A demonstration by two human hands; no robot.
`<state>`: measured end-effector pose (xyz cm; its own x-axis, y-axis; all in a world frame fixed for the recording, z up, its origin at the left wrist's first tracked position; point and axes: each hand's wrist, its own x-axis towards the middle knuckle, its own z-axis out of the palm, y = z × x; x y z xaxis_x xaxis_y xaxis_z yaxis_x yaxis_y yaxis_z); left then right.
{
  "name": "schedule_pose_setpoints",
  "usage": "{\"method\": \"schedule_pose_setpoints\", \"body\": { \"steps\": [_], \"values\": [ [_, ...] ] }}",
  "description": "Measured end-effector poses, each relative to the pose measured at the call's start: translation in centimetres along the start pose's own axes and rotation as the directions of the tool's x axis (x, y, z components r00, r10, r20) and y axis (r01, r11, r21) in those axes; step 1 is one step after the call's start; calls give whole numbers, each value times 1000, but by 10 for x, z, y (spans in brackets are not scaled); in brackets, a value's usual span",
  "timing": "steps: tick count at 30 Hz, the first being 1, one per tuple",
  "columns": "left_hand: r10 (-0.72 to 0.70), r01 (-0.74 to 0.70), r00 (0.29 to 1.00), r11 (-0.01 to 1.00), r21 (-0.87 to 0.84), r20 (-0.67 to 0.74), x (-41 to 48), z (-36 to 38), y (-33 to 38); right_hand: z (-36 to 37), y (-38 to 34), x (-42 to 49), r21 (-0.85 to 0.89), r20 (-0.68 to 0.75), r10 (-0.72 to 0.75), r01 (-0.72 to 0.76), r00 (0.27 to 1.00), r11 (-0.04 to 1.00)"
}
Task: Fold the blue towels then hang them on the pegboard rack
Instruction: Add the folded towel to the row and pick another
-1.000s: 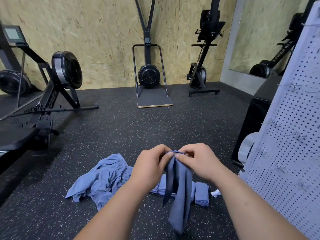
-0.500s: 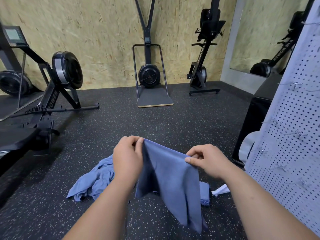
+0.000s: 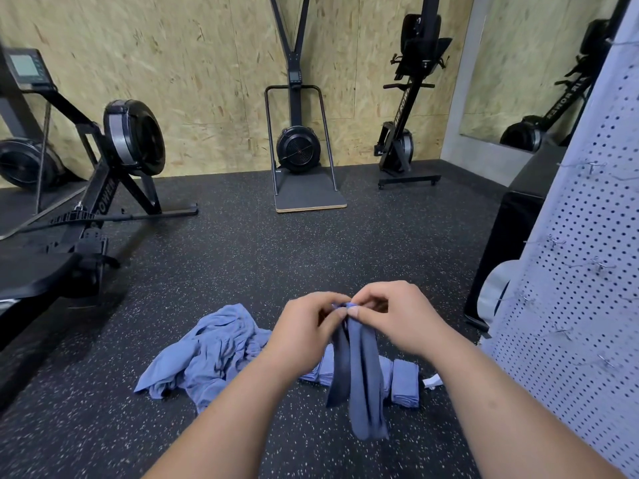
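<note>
Blue towel (image 3: pixel 363 375) hangs bunched above the floor. Your left hand (image 3: pixel 304 337) and right hand (image 3: pixel 397 323) both pinch its top edge. Beneath it lie a loose towel heap (image 3: pixel 207 350) and folded towels (image 3: pixel 404 382). The pegboard rack (image 3: pixel 587 271) stands at right. Rowing machine (image 3: pixel 114 167) at left: partial lettering, "OWER".

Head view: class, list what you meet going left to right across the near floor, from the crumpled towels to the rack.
Crumpled blue towels → hanging towel, pinched by left hand and right hand → rightmost folded towel → pegboard rack.
</note>
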<state>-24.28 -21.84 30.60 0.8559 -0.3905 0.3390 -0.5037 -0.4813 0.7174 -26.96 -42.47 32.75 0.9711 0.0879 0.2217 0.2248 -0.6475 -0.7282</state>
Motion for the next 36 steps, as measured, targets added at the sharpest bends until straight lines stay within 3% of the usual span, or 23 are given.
{"method": "schedule_pose_setpoints", "body": {
  "steps": [4, 7, 11, 17, 21, 26, 29, 32, 36],
  "values": [
    [-34, 34, 999, 999, 32, -5, 0, -1, 0, -1, 2, -1, 3, 30, 6, -6, 1000, 1000],
    [-45, 56, 992, 995, 88, -121, 3, -1, -7, -1, 5, -1, 36, 66, 28, -31, 997, 999],
    [-66, 82, 951, 996, 41, -302, 6, -7, -11, -9, 12, -2, 23, 85, 57, -59, 995, 998],
    [-192, 243, 855, 969, 43, -482, 7, -31, -22, -25, 27, -3, -115, -13, 138, -139, 990, 984],
    [-228, 275, 893, 959, 68, -387, 6, -29, -23, -25, 23, -4, -156, -74, 94, -105, 993, 982],
    [-72, 75, 986, 997, 14, -150, 2, -7, -11, -14, 7, -6, -108, -65, 11, -18, 998, 994],
    [4, -4, 1000, 1000, -4, -21, -1, 6, -3, -6, -1, -7, -45, 3, -33, 33, 999, 998],
    [8, -8, 1000, 1000, 13, 11, 0, 11, -3, -7, -2, -8, -21, 34, -19, 19, 999, 1000],
    [-54, 55, 997, 998, 13, -46, 2, 10, -4, -13, 1, -12, 0, 72, 46, -46, 996, 999]
  ]
}}
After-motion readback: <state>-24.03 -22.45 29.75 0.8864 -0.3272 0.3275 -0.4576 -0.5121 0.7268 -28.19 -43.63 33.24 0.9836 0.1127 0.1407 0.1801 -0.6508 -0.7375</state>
